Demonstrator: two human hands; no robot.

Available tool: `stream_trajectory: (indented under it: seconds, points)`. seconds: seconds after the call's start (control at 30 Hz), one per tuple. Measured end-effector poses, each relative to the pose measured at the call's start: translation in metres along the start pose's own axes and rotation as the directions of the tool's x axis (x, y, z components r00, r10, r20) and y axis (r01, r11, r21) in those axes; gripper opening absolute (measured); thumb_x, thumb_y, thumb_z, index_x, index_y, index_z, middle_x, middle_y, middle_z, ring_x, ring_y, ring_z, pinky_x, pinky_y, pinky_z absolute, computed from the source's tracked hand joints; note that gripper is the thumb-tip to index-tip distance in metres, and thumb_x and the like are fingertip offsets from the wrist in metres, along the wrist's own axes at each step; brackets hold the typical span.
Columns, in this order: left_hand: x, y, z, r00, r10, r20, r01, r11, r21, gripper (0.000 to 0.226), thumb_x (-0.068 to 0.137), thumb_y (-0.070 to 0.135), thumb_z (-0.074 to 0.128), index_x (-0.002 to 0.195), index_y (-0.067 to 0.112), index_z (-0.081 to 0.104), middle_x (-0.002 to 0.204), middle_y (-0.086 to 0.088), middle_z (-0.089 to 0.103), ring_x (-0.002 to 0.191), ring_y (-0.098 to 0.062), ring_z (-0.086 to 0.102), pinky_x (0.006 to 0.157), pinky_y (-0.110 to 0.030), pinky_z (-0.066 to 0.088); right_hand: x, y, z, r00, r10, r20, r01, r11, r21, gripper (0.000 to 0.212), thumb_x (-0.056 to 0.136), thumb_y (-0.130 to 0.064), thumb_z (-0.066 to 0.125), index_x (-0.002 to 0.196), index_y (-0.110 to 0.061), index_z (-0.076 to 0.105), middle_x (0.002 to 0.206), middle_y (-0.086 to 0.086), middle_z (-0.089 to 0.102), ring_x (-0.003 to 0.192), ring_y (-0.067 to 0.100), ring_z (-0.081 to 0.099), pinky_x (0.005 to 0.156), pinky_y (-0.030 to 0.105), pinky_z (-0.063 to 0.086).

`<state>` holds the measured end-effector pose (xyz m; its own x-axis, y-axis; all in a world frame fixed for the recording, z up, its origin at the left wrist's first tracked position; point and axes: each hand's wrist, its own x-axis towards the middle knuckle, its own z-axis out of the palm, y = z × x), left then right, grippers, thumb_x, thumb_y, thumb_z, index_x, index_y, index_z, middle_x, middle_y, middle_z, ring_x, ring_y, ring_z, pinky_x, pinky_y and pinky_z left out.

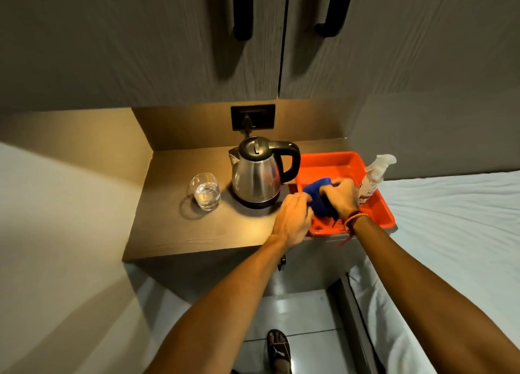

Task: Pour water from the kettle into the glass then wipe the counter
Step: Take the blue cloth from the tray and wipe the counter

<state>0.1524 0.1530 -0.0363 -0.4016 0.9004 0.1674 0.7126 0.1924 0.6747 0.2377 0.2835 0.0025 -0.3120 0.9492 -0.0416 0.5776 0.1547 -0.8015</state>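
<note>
Both hands, left [292, 221] and right [339, 195], closed on blue cloth [319, 193] over orange tray [377, 210], beside kettle [257, 174]. Could catch spray bottle [371, 181] or knock filled glass [205, 191] while wiping table [180, 233].

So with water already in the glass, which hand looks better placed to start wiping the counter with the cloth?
Probably the left hand. Both hands grip the blue cloth over the orange plastic tray, but the left sits nearer the bare wooden counter; the right hand is farther over the tray.
</note>
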Motion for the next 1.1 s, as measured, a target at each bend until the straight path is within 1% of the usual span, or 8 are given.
stream_trajectory:
  seconds: [0.13, 0.23, 0.43, 0.57, 0.73, 0.9, 1.0, 1.1]
  points:
    - [-0.014, -0.003, -0.023, 0.886, -0.464, -0.008, 0.36, 0.698, -0.619, 0.028, 0.096, 0.026, 0.052, 0.122, 0.017, 0.056, 0.11, -0.002, 0.063, 0.101, -0.018, 0.06, 0.087, -0.036, 0.05, -0.03, -0.049, 0.007, 0.984, -0.179, 0.0, 0.173, 0.947, 0.273, 0.013, 0.061, -0.009, 0.066, 0.053, -0.008, 0.055, 0.053, -0.001, 0.05, 0.051, 0.012, 0.04, 0.046, 0.029, 0.033]
    - [-0.029, -0.024, -0.043, 0.751, -0.66, 0.006, 0.362, 0.403, -0.841, 0.014, 0.095, 0.023, 0.055, 0.083, 0.017, 0.06, 0.08, 0.001, 0.061, 0.075, -0.018, 0.057, 0.069, -0.041, 0.049, -0.053, -0.069, 0.043, 0.968, -0.175, 0.182, 0.082, 0.9, 0.427, 0.008, 0.057, -0.005, 0.067, 0.057, -0.01, 0.061, 0.056, -0.003, 0.055, 0.057, 0.012, 0.045, 0.05, 0.027, 0.038]
    - [-0.088, -0.091, -0.088, 0.586, -0.736, -0.339, 0.49, 0.655, -0.575, 0.027, 0.087, 0.014, 0.067, 0.061, 0.013, 0.059, 0.056, 0.006, 0.053, 0.054, -0.009, 0.045, 0.054, -0.031, 0.038, -0.099, -0.055, 0.136, 0.936, -0.086, 0.34, 0.014, 0.978, 0.209, 0.032, 0.07, -0.012, 0.077, 0.1, -0.006, 0.068, 0.09, 0.007, 0.07, 0.083, 0.022, 0.065, 0.073, 0.03, 0.05]
    - [-0.109, -0.117, -0.11, 0.515, -0.78, -0.356, 0.683, 0.624, -0.379, 0.031, 0.085, 0.025, 0.07, 0.059, 0.011, 0.062, 0.057, -0.001, 0.058, 0.056, -0.022, 0.054, 0.049, -0.03, 0.039, -0.126, -0.058, 0.179, 0.896, -0.162, 0.413, 0.132, 0.986, 0.1, 0.06, 0.077, -0.012, 0.073, 0.131, -0.005, 0.049, 0.121, 0.016, 0.061, 0.112, 0.03, 0.057, 0.099, 0.037, 0.045]
    - [-0.111, -0.137, -0.127, 0.537, -0.776, -0.331, 0.789, 0.601, -0.128, 0.02, 0.087, 0.029, 0.069, 0.086, 0.01, 0.071, 0.09, -0.004, 0.071, 0.079, -0.022, 0.063, 0.056, -0.027, 0.042, -0.139, -0.059, 0.201, 0.803, -0.349, 0.483, 0.514, 0.816, -0.265, 0.053, 0.082, -0.023, 0.063, 0.13, -0.01, 0.044, 0.134, 0.02, 0.043, 0.121, 0.04, 0.044, 0.099, 0.046, 0.043]
    - [-0.071, -0.15, -0.148, 0.615, -0.711, -0.341, 0.638, 0.702, -0.315, 0.09, 0.072, 0.029, 0.086, 0.147, 0.011, 0.04, 0.141, -0.011, 0.052, 0.13, -0.029, 0.051, 0.103, -0.041, 0.047, -0.149, -0.036, 0.208, 0.649, -0.477, 0.593, 0.722, 0.632, -0.282, 0.062, 0.099, -0.047, 0.031, 0.152, -0.018, 0.021, 0.157, 0.02, 0.025, 0.146, 0.038, 0.022, 0.118, 0.049, 0.026]
    - [-0.041, -0.153, -0.149, 0.667, -0.708, -0.232, 0.57, 0.686, -0.453, 0.117, 0.061, 0.022, 0.094, 0.154, 0.017, 0.024, 0.147, -0.009, 0.047, 0.133, -0.027, 0.047, 0.103, -0.038, 0.044, -0.147, -0.017, 0.213, 0.643, -0.466, 0.607, 0.732, 0.606, -0.311, 0.065, 0.099, -0.056, 0.02, 0.155, -0.027, 0.002, 0.163, 0.016, 0.006, 0.151, 0.033, 0.001, 0.122, 0.049, 0.014]
    - [-0.019, -0.156, -0.14, 0.648, -0.715, -0.264, 0.507, 0.663, -0.551, 0.1, 0.059, 0.01, 0.094, 0.142, 0.016, 0.039, 0.135, -0.008, 0.055, 0.125, -0.026, 0.054, 0.093, -0.028, 0.046, -0.145, -0.019, 0.215, 0.648, -0.467, 0.602, 0.732, 0.601, -0.321, 0.066, 0.098, -0.059, 0.018, 0.154, -0.03, -0.001, 0.164, 0.016, 0.005, 0.151, 0.033, 0.002, 0.122, 0.05, 0.015]
